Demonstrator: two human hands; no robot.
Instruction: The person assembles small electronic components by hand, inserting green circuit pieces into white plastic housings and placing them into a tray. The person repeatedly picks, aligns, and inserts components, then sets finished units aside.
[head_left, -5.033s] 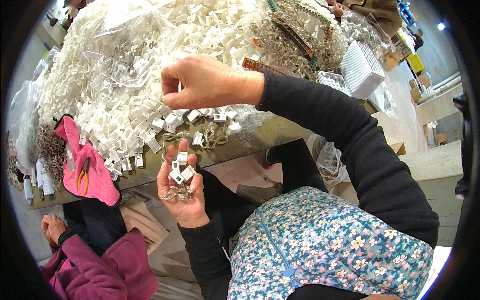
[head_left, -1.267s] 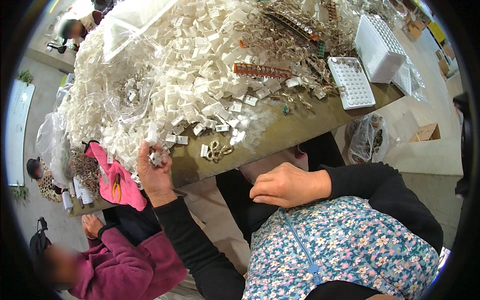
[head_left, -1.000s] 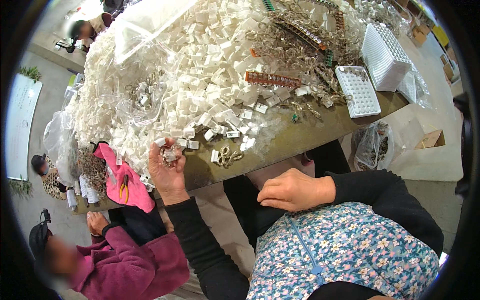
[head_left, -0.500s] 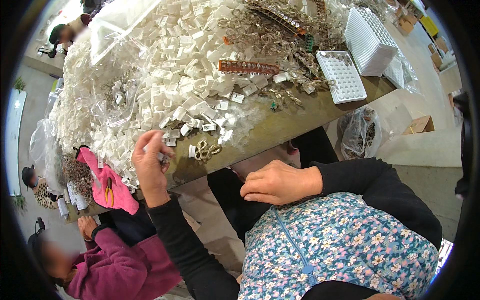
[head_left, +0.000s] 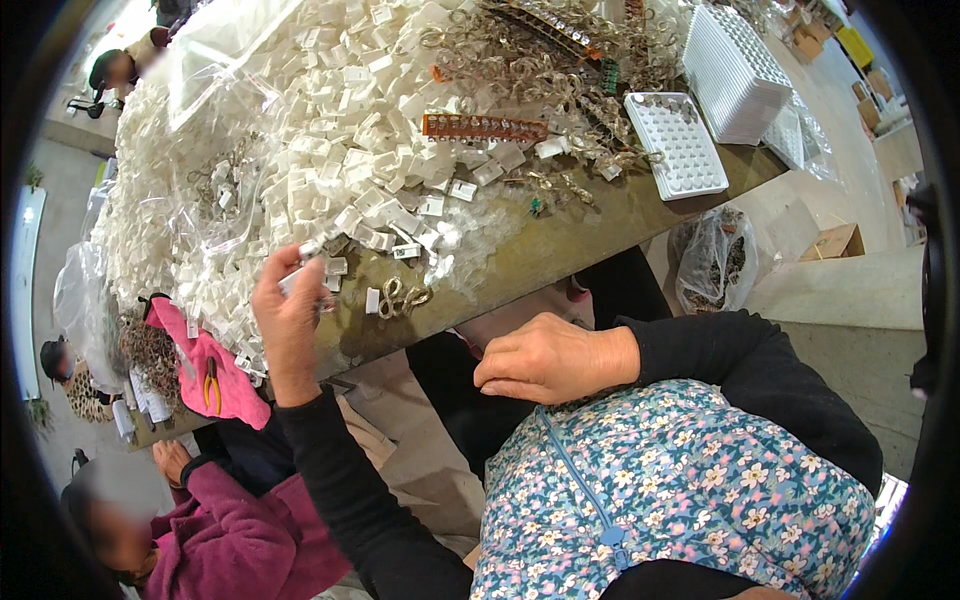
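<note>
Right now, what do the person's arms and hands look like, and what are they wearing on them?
Both arms wear long black sleeves ending at the wrists. The left hand and right hand are bare, with no gloves. A blue flowery zip-up vest covers the chest.

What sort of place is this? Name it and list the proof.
Likely a small-parts assembly or sorting workshop. The table is heaped with small white plastic pieces and tangled metal fittings, beside white compartment trays. The left hand holds small parts at the table edge.
</note>
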